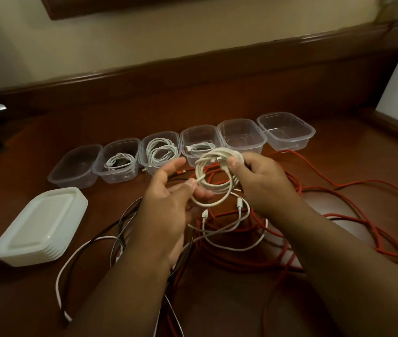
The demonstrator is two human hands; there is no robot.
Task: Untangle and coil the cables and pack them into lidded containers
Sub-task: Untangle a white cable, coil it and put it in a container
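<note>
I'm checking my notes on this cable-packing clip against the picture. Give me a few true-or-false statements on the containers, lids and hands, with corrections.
1. Six clear containers stand in a row. True.
2. Every container holds a cable. False: three in the middle hold white cables; the leftmost and the two rightmost look empty.
3. The right hand holds a white coil in its grip. True.
4. The lids are snapped onto the containers. False: they lie stacked to the left, and all containers are open.
5. The left hand pinches the coil's loose end. True.
6. The red cable is coiled and packed. False: it lies loose on the table.
</note>
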